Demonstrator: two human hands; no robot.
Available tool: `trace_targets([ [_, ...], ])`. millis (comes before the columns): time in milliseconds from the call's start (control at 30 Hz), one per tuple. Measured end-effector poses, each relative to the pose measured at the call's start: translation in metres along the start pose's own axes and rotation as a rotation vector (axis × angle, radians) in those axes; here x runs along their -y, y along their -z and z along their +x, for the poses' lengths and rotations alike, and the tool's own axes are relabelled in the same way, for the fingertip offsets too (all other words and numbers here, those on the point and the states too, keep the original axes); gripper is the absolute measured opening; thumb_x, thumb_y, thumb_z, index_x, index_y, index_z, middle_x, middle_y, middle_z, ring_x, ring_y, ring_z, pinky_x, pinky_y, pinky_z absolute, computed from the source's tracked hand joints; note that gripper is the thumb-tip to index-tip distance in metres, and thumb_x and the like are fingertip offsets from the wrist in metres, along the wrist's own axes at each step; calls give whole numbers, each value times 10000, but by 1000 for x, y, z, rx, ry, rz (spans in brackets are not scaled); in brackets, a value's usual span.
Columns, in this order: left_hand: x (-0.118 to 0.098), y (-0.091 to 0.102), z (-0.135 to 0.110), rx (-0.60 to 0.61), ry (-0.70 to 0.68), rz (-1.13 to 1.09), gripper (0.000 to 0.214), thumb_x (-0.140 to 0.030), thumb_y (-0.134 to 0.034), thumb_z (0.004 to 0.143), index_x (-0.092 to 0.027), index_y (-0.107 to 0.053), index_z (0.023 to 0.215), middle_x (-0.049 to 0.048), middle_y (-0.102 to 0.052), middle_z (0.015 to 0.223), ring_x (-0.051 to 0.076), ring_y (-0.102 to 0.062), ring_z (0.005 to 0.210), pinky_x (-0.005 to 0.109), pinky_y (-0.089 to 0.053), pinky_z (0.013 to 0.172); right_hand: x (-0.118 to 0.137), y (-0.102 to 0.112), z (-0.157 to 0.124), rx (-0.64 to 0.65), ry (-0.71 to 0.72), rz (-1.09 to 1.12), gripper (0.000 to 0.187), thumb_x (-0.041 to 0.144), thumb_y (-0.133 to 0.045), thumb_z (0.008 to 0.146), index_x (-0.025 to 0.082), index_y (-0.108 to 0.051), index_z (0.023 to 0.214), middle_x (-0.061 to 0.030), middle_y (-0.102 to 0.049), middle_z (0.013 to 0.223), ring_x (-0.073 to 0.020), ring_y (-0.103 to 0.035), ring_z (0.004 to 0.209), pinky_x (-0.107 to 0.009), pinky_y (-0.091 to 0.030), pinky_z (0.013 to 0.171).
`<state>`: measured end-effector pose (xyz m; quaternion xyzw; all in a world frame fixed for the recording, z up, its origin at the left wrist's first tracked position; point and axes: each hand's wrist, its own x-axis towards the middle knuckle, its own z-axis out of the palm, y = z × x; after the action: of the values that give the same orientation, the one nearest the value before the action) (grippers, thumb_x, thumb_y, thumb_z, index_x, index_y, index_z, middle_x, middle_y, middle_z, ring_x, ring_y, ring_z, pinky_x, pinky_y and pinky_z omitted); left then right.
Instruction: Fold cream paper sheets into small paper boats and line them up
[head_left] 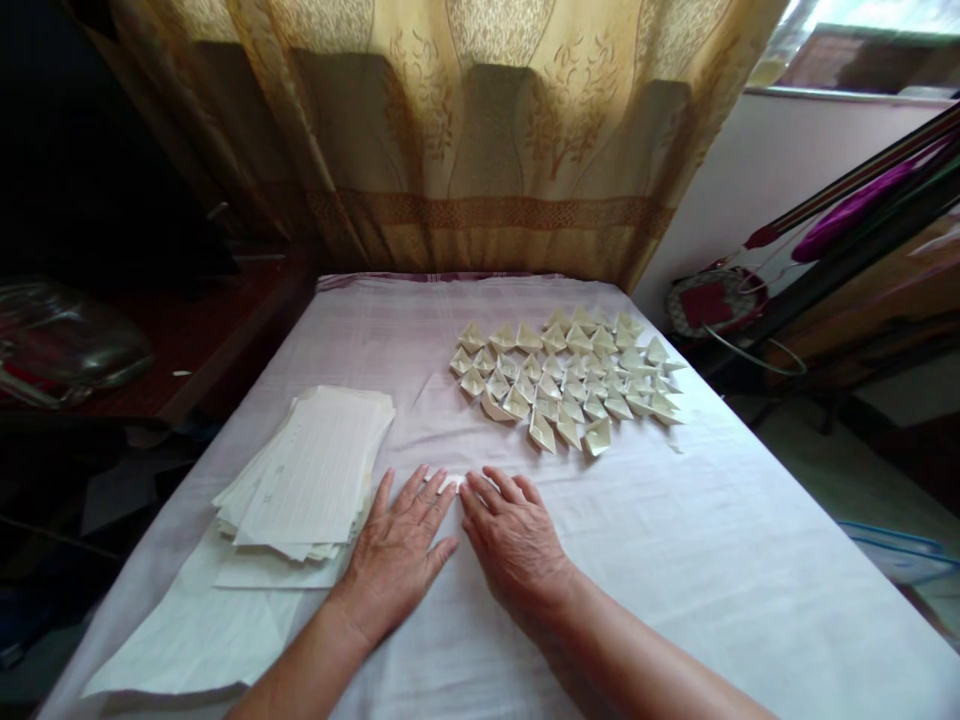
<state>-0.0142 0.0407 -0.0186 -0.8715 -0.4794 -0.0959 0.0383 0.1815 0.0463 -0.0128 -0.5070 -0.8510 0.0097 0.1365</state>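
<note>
Lying on white cloth (660,570), a small paper piece (452,482) is partly covered by the left hand (397,550), its grip spread wide, and by the right hand (517,540), its grip flattened. Folded paper boats (551,386) are grouped far right; stacked sheets (315,470) are placed left.

the left hand (394,550) and right hand (517,540) are bare, fingers slender; the left forearm (307,655) and right forearm (649,645) are uncovered too.
</note>
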Motion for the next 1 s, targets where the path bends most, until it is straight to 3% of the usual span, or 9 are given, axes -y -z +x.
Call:
trace_targets([
  [167,-2,0,-6,-32,35,14,499,-452,-450,972,-271,-478,1435,32,-544,1457,262,-445,1377,551,-175,1195,4,2,-1,27,16,-24,378,264,-565,955,273,-571,1333,-67,-603,1370,-274,-516,1248,-434,-347,1014],
  [367,-4,6,3,16,38,33,476,-456,-451,976,-214,-558,1372,78,-588,1409,277,-481,1347,557,-231,1175,7,14,12,94,68,-45,314,233,-550,950,210,-631,1253,-109,-649,1279,-272,-525,1225,-424,-370,1007],
  [500,-3,8,2,22,22,37,481,-466,-458,972,-237,-546,1385,70,-575,1423,277,-468,1359,553,-225,1175,3,19,5,114,6,17,351,265,-547,953,269,-606,1299,-59,-607,1365,-286,-483,1288,-464,-353,1033],
  [667,3,2,-8,37,51,35,518,-475,-440,976,-246,-481,1439,36,-506,1488,262,-420,1397,537,-172,1192,3,6,-12,80,-112,48,399,288,-470,990,257,-557,1379,-42,-521,1464,-290,-420,1365,-481,-312,1084],
  [800,5,3,-11,51,67,55,547,-499,-439,972,-220,-481,1441,47,-500,1490,278,-423,1391,538,-149,1195,5,1,-12,91,-107,57,405,298,-471,990,248,-553,1384,-35,-506,1477,-278,-410,1379,-462,-304,1099],
  [1000,-5,11,0,11,42,125,571,-563,-538,919,-206,-580,1362,105,-610,1380,297,-503,1320,534,-181,1192,6,11,-2,108,-70,3,397,312,-583,944,232,-588,1333,-73,-560,1425,-294,-463,1331,-469,-301,1097],
])
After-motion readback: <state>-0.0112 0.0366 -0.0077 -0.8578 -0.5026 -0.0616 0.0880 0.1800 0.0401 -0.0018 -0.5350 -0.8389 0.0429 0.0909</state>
